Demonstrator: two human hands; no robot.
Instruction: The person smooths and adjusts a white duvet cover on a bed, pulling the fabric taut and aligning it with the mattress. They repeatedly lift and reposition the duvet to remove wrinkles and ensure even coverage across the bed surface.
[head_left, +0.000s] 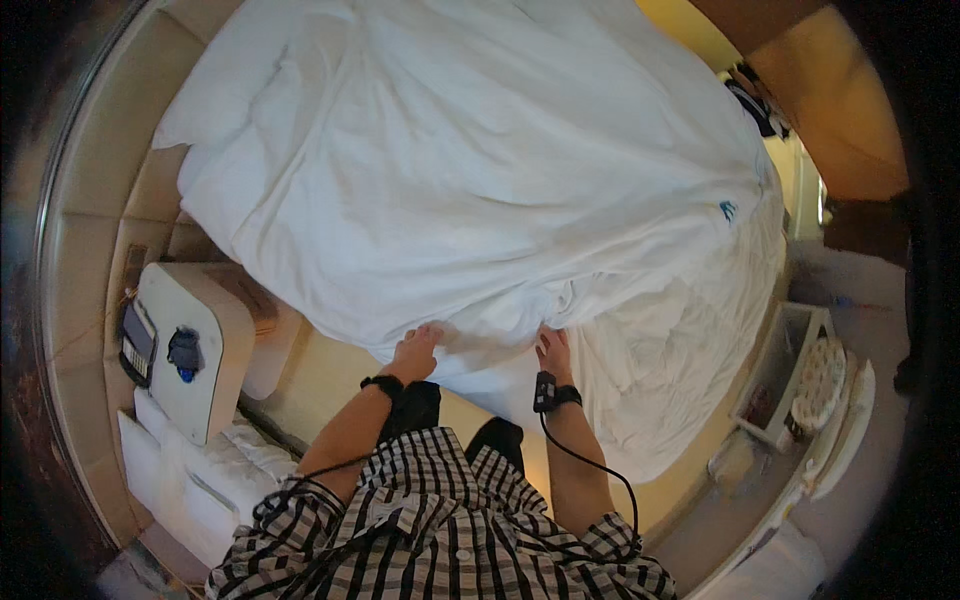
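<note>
A wrinkled white duvet (465, 172) covers most of the bed before me, with a small blue mark near its right side. At the bed's near edge my left hand (416, 352) touches the white bedding, its fingertips at a fold; whether they pinch the cloth I cannot tell. Farther right, my right hand (554, 351) is at the duvet's bunched edge, fingers bent against the fabric, their grip also unclear. A rumpled white sheet (660, 360) shows to the right of that hand. Both wrists wear black bands, the right one with a small cabled device.
A rounded white nightstand (180, 300) with a telephone (137, 345) and a dark object (184, 354) stands at left, beside a padded headboard (97, 180). More white bedding (217, 465) lies lower left. At right are a rectangular table (780, 367) and a chair with a patterned cushion (819, 384).
</note>
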